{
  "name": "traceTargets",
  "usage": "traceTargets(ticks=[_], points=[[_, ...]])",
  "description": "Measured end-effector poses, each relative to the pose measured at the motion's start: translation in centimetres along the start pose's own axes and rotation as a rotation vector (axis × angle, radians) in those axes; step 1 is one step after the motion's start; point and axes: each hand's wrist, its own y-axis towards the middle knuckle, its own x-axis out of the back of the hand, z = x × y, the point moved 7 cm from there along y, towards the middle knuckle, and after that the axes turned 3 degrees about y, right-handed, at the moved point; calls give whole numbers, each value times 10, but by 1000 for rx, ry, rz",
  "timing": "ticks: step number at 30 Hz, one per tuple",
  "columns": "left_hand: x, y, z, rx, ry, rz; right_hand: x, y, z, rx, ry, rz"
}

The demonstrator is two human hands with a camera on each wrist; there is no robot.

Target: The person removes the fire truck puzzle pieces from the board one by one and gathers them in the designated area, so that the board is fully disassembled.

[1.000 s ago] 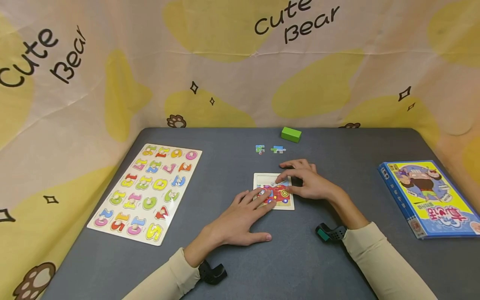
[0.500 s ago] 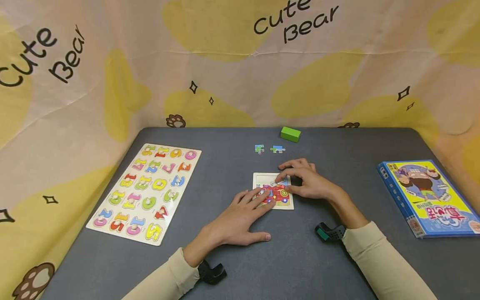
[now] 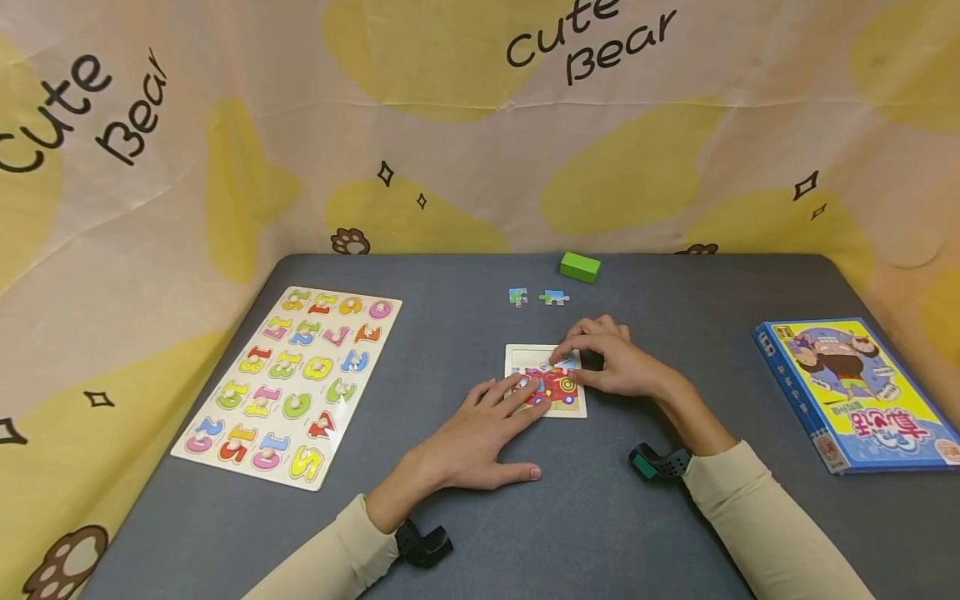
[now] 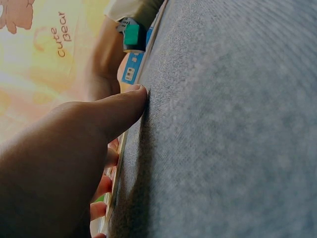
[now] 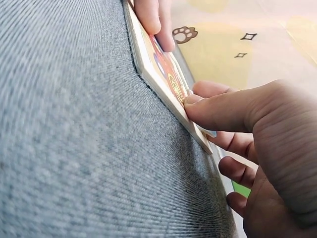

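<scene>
A small jigsaw puzzle [image 3: 557, 388] showing a red vehicle lies in a pale tray frame [image 3: 525, 352]; the tray's upper left part is bare. My left hand [image 3: 480, 442] rests spread, its fingertips on the puzzle's left side and its thumb out on the table. At the upper right of the tray, my right hand [image 3: 618, 362] pinches a puzzle piece with thumb and index finger. A light blue edge of this puzzle piece [image 5: 212, 133] shows below the thumb in the right wrist view; the fingers hide most of it.
Two loose puzzle pieces [image 3: 555, 297] lie beyond the tray, near a green block [image 3: 580, 267]. On the left is a white number board [image 3: 288, 392] with colourful digits. A blue and yellow box [image 3: 862, 400] lies at the right. A printed cloth [image 3: 465, 142] hangs behind the table.
Both hands keep nearly the same place on the puzzle; the right hand's other fingers draw in slightly. The whole head view shifts a little.
</scene>
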Motion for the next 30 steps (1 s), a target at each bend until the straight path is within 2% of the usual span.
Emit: traceTargets(ticks=[12,21,30], points=[[0,-1,-1,-5,8,-7,3,-1,-2,-12,7,-33],[1,-1,-1,-7,7,-8,2,-1,-5,-21,8,-19],[0,0,0,-1,12,-1,4,-1,-6,1,2,-34]])
